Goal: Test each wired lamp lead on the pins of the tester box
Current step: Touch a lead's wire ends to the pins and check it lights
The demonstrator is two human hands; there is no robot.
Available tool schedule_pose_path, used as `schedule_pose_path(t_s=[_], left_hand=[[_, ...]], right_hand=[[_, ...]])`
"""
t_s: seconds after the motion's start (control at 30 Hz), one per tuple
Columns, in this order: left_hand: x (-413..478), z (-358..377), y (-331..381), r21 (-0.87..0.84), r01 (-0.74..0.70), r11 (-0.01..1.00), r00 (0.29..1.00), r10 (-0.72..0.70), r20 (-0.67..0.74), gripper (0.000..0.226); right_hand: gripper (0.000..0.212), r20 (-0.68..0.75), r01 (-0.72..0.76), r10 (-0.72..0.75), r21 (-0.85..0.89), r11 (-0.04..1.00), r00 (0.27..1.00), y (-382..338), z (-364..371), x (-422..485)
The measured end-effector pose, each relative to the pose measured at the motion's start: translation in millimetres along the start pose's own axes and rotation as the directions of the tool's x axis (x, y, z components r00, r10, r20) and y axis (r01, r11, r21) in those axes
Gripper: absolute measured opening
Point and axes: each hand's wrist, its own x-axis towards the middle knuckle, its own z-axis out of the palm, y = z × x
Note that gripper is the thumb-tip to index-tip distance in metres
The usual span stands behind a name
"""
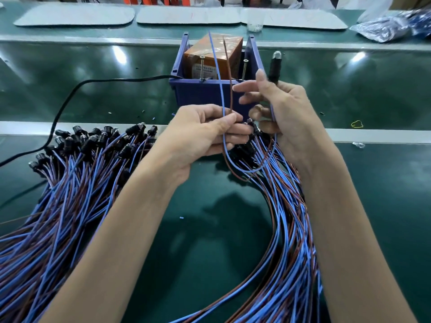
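- Green and glossy, the conveyor-type worktop (373, 183) runs across the view. A deep blue plastic bin (205, 94) stands on it straight ahead of the person.
- Just in front of the bin is the left hand (203, 134). Its grip is closed, thumb and forefinger pinching one lamp lead (222, 101) low on its two free wires.
- Beside it, the right hand (284, 113) has in its grip the same lead's black lamp holder (273, 68), clear bulb uppermost. Its forefinger and middle finger reach out straight toward the wires. How the lower fingers clasp the holder is hidden.
- From the left pinch the thin blue wire (215, 64) and the thin brown wire (229, 66) stand almost upright, side by side, with their tips above the bin's rim. Below the hands the pair hangs in a loop across to the right hand.
- Inside the bin sits the orange-brown, tape-wrapped tester box (203, 54). Two metal screw pins, the left pin (201, 66) and the right pin (244, 68), stand near-upright at its near face.
- Both wires rise between the pins, blue nearer the left and brown nearer the right, and neither is seen touching.
- I judge the coming move to be a spreading and forward tilt of the tips onto the pins. The left hand would lead it, being the nearer to them.
- Further out, a heap of like leads (70, 183) lies to the left and a bundle of leads (286, 217) to the right.
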Motion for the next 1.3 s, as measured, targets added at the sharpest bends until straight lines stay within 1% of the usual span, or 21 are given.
schedule_pose_path(t_s=[0.1,0.2,0.3,0.4,0.53,0.67,0.73,0.8,0.87,0.93,1.0,1.17,1.3], left_hand=[[3.3,-3.7,-4.5,0.073,0.019,0.997,1.000,-0.021,0.021,0.013],[4.1,-6.2,-7.0,0.122,0.028,0.992,0.998,-0.035,0.057,0.012],[5.0,-7.0,-7.8,0.132,0.039,0.990,0.997,-0.048,0.065,0.016],[7.3,-7.6,-7.9,0.114,0.028,0.993,1.000,-0.029,0.006,0.020],[10.4,-8.0,-9.0,0.119,-0.025,0.993,0.994,0.037,-0.105,0.021],[13.5,-10.6,-12.4,0.149,-0.091,0.985,0.971,0.121,-0.204,0.013],[13.2,-12.0,-13.4,0.184,-0.132,0.974,0.961,0.172,-0.216,0.031],[11.9,-12.3,-13.5,0.205,-0.183,0.962,0.956,0.222,-0.191,0.049],[11.1,-12.0,-12.4,0.200,-0.220,0.955,0.953,0.254,-0.162,0.060],[11.1,-11.8,-11.6,0.203,-0.237,0.950,0.951,0.269,-0.151,0.065],[10.7,-11.6,-11.4,0.212,-0.242,0.947,0.948,0.277,-0.155,0.064],[11.4,-12.3,-11.0,0.206,-0.236,0.950,0.939,0.277,-0.204,0.047],[13.6,-13.9,-12.0,0.204,-0.228,0.952,0.930,0.275,-0.244,0.040]], right_hand=[[0.028,0.038,-0.012,0.014,-0.048,0.999,0.999,1.3,2.7,-1.0],[0.020,0.063,0.010,-0.002,-0.120,0.993,0.998,3.6,5.3,-2.1],[0.020,0.065,0.021,-0.012,-0.128,0.992,0.998,4.4,5.9,-2.1],[0.022,0.058,0.007,-0.001,-0.098,0.995,0.998,4.1,4.6,-0.8],[0.023,0.044,0.003,-0.001,-0.048,0.999,0.999,4.8,4.5,0.4],[0.021,0.032,0.022,-0.020,-0.082,0.996,0.999,5.7,5.6,0.9],[0.020,0.032,0.029,-0.026,-0.091,0.995,0.999,6.1,5.6,1.1],[0.018,0.032,0.032,-0.029,-0.088,0.996,0.999,6.1,5.5,1.0],[0.015,0.026,0.035,-0.033,-0.070,0.997,0.999,6.1,5.7,1.0],[0.013,0.015,0.041,-0.040,-0.056,0.998,0.999,6.3,5.8,1.5],[0.012,0.004,0.045,-0.045,-0.061,0.997,0.999,6.0,5.5,1.6],[0.012,-0.018,0.043,-0.044,-0.035,0.998,0.999,5.6,5.2,1.5],[0.013,-0.036,0.061,-0.061,0.000,0.998,0.997,5.1,5.7,1.2]])
